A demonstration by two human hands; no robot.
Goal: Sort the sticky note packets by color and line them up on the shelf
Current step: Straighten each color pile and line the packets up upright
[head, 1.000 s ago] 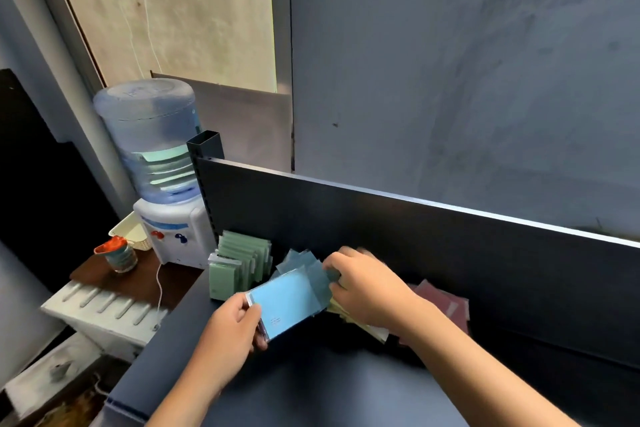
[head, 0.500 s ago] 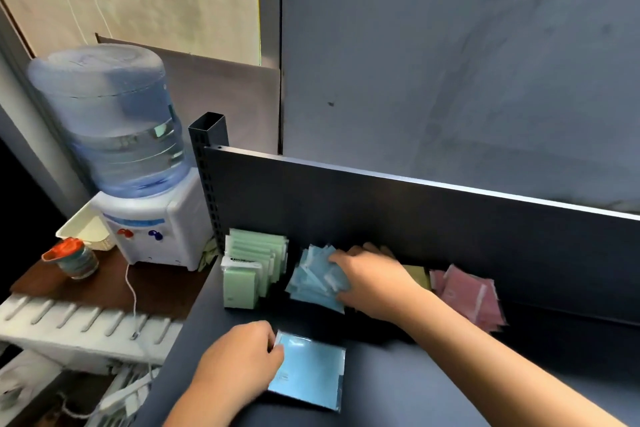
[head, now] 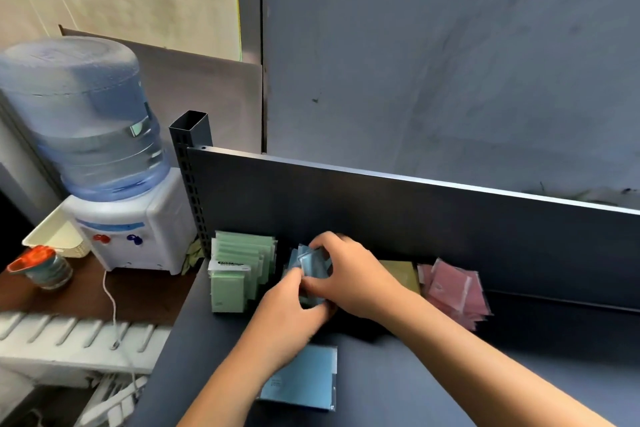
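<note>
A row of green packets (head: 242, 267) stands upright at the left end of the dark shelf (head: 450, 385), against its back panel. Just right of it lies a loose bunch of blue packets (head: 311, 263). My right hand (head: 349, 274) grips this bunch from the right and above. My left hand (head: 291, 319) reaches up to it and holds its near side. One blue packet (head: 304, 381) lies flat on the shelf under my left forearm. A yellow packet (head: 401, 274) shows behind my right wrist, and pink packets (head: 453, 288) lie in a loose heap further right.
A water dispenser (head: 114, 191) with a big blue bottle stands left of the shelf on a brown tabletop (head: 69, 298), beside an orange-lidded cup (head: 45, 267) and a cream tray (head: 59, 236). A slotted shelf post (head: 190, 166) rises at the shelf's back left corner.
My left hand laid the single blue packet flat on the shelf, let go of it, and moved up to the blue bunch. My right hand stayed on that bunch.
</note>
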